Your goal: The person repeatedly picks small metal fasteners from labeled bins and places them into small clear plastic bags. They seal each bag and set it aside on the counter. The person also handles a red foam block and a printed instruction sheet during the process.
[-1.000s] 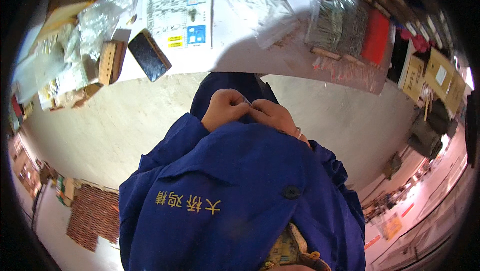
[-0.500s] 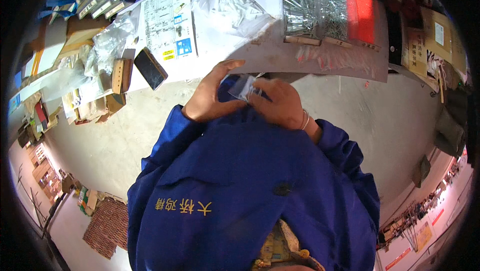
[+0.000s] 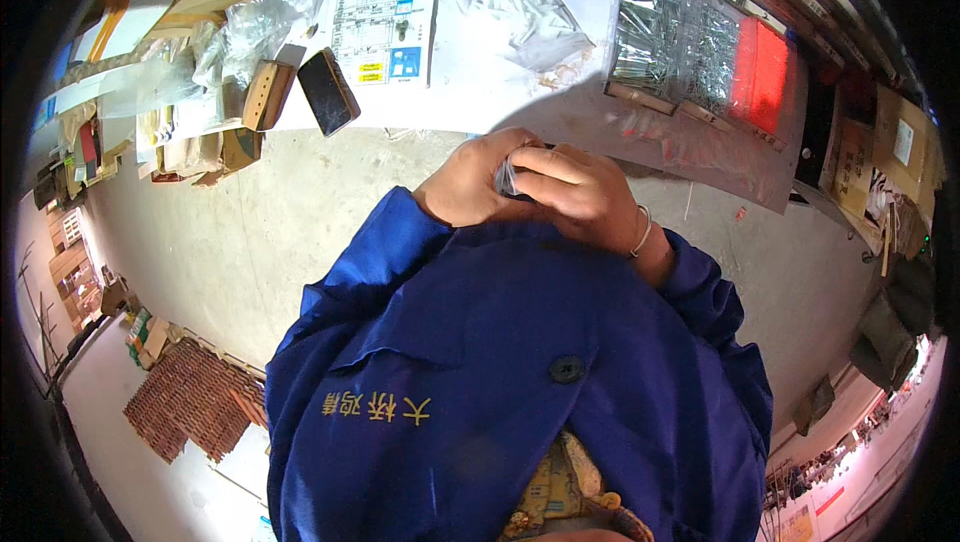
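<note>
In front of my chest, just short of the table's near edge, both hands meet around a small clear plastic bag. My left hand is closed on the bag from the left, its thumb and fingers curled. My right hand grips it from the right, with bent fingers over its top. Only a crumpled strip of the bag shows between the fingers; its contents are hidden.
On the white table lie a printed sheet, a dark phone, a wooden block with holes and a bag of white plugs. Rightward stand trays of thin metal parts, a red panel and flat clear bags.
My left hand was spread open beside the bag; now its fingers have closed in around it. The hands have come together, and the bag is more hidden. The whole view has shifted.
</note>
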A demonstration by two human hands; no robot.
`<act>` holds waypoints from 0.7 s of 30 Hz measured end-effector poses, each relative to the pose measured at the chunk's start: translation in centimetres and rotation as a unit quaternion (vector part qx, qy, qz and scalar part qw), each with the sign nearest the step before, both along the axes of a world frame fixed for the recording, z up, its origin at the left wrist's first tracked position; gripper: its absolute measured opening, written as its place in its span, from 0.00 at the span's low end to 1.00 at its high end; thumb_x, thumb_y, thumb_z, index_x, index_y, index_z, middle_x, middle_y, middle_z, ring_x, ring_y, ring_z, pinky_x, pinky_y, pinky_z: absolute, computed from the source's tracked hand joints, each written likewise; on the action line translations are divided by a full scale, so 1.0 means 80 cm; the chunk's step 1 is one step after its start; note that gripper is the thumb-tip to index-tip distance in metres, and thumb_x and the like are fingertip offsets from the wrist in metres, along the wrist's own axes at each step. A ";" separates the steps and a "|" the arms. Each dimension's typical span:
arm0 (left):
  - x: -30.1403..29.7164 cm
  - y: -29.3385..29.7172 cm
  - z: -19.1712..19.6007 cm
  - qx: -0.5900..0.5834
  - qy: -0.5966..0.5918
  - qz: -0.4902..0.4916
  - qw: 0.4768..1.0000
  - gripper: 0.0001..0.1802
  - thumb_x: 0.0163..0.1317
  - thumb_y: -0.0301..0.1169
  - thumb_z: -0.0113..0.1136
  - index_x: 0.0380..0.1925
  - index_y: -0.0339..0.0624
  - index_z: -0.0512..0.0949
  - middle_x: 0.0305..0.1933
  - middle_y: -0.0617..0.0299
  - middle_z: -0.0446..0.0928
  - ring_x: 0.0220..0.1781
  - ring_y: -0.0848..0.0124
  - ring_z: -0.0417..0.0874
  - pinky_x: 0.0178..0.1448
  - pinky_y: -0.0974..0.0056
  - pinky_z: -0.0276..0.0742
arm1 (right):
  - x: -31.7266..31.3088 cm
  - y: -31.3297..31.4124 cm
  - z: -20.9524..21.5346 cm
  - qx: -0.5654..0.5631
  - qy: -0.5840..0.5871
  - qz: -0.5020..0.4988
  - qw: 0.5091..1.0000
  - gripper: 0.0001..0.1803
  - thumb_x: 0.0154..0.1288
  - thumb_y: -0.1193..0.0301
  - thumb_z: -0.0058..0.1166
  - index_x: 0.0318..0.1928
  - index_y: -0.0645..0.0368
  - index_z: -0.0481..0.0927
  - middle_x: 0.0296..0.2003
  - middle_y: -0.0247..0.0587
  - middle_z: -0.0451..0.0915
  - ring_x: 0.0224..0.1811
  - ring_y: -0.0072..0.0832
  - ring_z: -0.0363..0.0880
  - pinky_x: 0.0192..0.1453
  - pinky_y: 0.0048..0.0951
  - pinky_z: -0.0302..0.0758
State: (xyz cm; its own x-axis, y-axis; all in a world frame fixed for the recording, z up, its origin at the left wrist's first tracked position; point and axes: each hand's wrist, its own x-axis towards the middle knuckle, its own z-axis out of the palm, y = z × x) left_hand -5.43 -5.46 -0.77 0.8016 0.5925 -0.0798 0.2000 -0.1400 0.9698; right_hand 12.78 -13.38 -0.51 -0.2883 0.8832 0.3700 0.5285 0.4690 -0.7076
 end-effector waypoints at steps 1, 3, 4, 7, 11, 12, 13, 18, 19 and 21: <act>-0.004 0.001 -0.002 -0.010 0.023 -0.018 1.000 0.18 0.49 0.26 0.72 0.41 0.36 0.78 0.36 0.58 0.80 0.38 0.71 0.79 0.42 0.66 0.75 | -0.002 0.002 -0.002 0.009 -0.001 0.008 1.000 0.10 0.54 0.75 0.59 0.40 0.54 0.82 0.41 0.35 0.81 0.38 0.33 0.82 0.37 0.34 0.78; -0.010 0.004 -0.009 -0.028 0.067 -0.053 0.996 0.17 0.50 0.25 0.71 0.40 0.35 0.78 0.35 0.58 0.79 0.38 0.71 0.79 0.42 0.65 0.74 | -0.005 0.007 -0.005 0.013 -0.013 0.026 0.999 0.11 0.55 0.75 0.58 0.41 0.54 0.83 0.41 0.36 0.82 0.38 0.35 0.82 0.37 0.35 0.79; -0.011 0.003 -0.013 -0.057 0.051 -0.049 0.996 0.16 0.51 0.25 0.71 0.40 0.35 0.78 0.35 0.58 0.79 0.38 0.71 0.79 0.43 0.65 0.74 | -0.005 0.009 -0.006 -0.023 -0.001 0.042 0.999 0.12 0.55 0.76 0.59 0.42 0.56 0.83 0.40 0.38 0.83 0.38 0.36 0.82 0.39 0.35 0.79; -0.017 0.002 -0.021 -0.111 -0.005 -0.034 0.993 0.13 0.54 0.27 0.72 0.35 0.35 0.78 0.35 0.57 0.79 0.39 0.71 0.78 0.43 0.65 0.73 | -0.005 0.018 -0.021 -0.059 0.148 0.058 0.986 0.13 0.59 0.81 0.56 0.45 0.59 0.84 0.37 0.44 0.84 0.36 0.37 0.83 0.41 0.32 0.79; -0.033 0.007 -0.024 -0.074 -0.033 0.064 0.995 0.12 0.55 0.29 0.73 0.33 0.36 0.79 0.34 0.59 0.79 0.37 0.71 0.79 0.42 0.67 0.73 | 0.014 0.035 -0.076 -0.282 0.346 -0.188 0.875 0.12 0.64 0.79 0.51 0.46 0.60 0.84 0.38 0.49 0.84 0.37 0.42 0.83 0.43 0.33 0.79; -0.037 0.009 -0.023 -0.068 -0.031 0.076 0.994 0.12 0.54 0.29 0.73 0.34 0.36 0.79 0.35 0.59 0.79 0.37 0.70 0.79 0.43 0.67 0.73 | 0.015 0.058 -0.105 -0.242 0.299 -0.260 0.886 0.12 0.65 0.78 0.50 0.46 0.59 0.83 0.41 0.52 0.84 0.39 0.46 0.83 0.45 0.36 0.79; -0.042 0.010 -0.022 -0.063 -0.030 0.089 0.994 0.13 0.54 0.29 0.74 0.34 0.36 0.79 0.35 0.58 0.79 0.38 0.70 0.80 0.44 0.67 0.73 | 0.018 0.069 -0.130 -0.234 0.177 -0.269 0.917 0.11 0.65 0.77 0.50 0.45 0.61 0.83 0.40 0.55 0.83 0.41 0.49 0.82 0.47 0.38 0.79; -0.065 0.011 -0.018 -0.104 0.000 0.159 0.982 0.14 0.53 0.29 0.74 0.37 0.36 0.81 0.38 0.58 0.81 0.41 0.70 0.81 0.47 0.67 0.74 | 0.025 0.124 -0.228 -0.115 -0.092 -0.300 0.942 0.09 0.62 0.74 0.51 0.41 0.64 0.79 0.41 0.60 0.79 0.47 0.55 0.77 0.52 0.49 0.74; -0.069 0.011 -0.018 -0.128 0.001 0.182 0.975 0.14 0.54 0.29 0.74 0.38 0.36 0.81 0.39 0.59 0.81 0.41 0.72 0.80 0.47 0.67 0.74 | 0.026 0.135 -0.237 -0.159 -0.138 -0.330 0.920 0.09 0.62 0.72 0.52 0.40 0.64 0.77 0.43 0.59 0.78 0.45 0.56 0.76 0.50 0.49 0.74; -0.075 0.014 -0.020 -0.126 -0.005 0.201 0.972 0.14 0.55 0.29 0.74 0.38 0.37 0.81 0.38 0.60 0.80 0.40 0.72 0.80 0.47 0.68 0.74 | 0.033 0.151 -0.245 -0.172 -0.119 -0.390 0.897 0.09 0.62 0.71 0.52 0.39 0.64 0.77 0.42 0.59 0.78 0.44 0.55 0.76 0.50 0.49 0.74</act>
State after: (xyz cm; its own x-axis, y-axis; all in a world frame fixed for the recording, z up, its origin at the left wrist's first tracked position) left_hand -11.45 -4.32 -2.41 0.5116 0.8204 -0.2553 0.1792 0.1887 0.9655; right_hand 15.46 -1.34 -20.10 0.4319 0.9007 0.0473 0.7563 -0.3331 -0.5630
